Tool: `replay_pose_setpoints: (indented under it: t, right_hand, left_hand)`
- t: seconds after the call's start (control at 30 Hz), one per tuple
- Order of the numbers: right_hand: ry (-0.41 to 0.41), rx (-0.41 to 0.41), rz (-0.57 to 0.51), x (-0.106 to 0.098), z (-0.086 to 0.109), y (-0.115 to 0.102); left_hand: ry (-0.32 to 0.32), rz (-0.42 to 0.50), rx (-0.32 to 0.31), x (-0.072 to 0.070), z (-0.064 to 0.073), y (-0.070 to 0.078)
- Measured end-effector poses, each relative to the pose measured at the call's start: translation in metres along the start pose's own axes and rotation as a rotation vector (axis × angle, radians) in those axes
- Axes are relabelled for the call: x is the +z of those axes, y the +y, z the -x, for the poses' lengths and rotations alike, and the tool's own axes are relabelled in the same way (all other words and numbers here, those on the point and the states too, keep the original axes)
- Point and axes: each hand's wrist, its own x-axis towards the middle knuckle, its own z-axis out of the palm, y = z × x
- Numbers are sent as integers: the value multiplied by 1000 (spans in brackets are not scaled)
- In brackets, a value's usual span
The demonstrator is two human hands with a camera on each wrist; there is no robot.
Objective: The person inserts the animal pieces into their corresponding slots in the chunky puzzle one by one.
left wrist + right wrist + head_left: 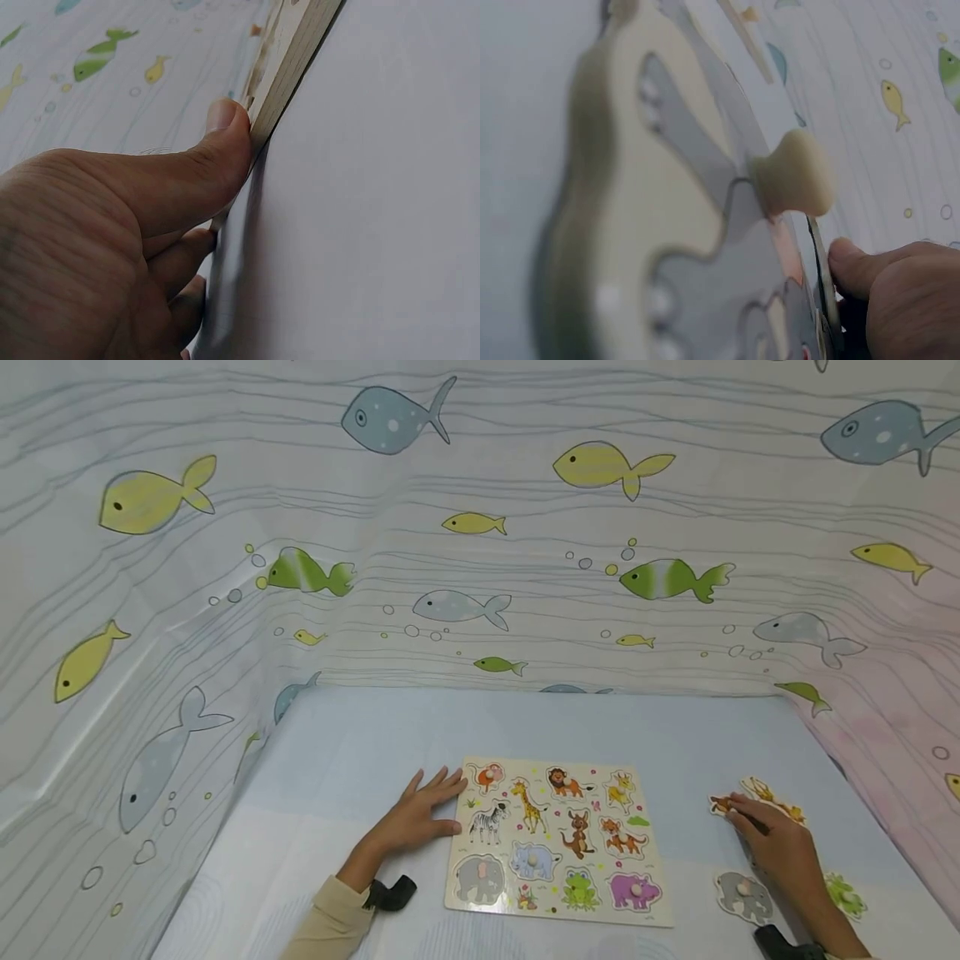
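Note:
An animal puzzle board (pixel 517 902) lies flat on the table. My left hand (pixel 420 814) rests at its left side, fingers spread and fairly straight. In the left wrist view the thumb (pixel 225 124) touches the board's edge (pixel 289 71). To the right of the board, my right hand (pixel 780 847) pinches a brown-orange animal puzzle piece (pixel 718 805); the fingers partly hide it, so its animal cannot be told. Just beyond lies a yellow-orange piece (pixel 776 797). A grey elephant piece (pixel 738 897) with a knob (pixel 799 176) lies near the right wrist.
A green frog piece (pixel 846 895) lies right of my right forearm. On the board, the monkey (pixel 489 775), rhino (pixel 534 862) and hippo (pixel 634 891) show knobs. Fish-printed cloth (pixel 465 560) stands around the pale tabletop (pixel 525 718).

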Motion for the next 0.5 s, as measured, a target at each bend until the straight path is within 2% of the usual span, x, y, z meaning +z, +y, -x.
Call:
replay_pose_setpoints:
  t: [0.2,0.37,0.5]
  right_hand:
    - [89,-122,-80,-3,-4,-10]
    - [152,-236,-92,-7,-10,-20]
    - [158,-288,-115,-11,-12,-28]
  left_hand:
    - [2,-15,-23,2,3,-2]
    - [15,-3,-10,3,2,-1]
    - [19,-8,-2,2,0,0]
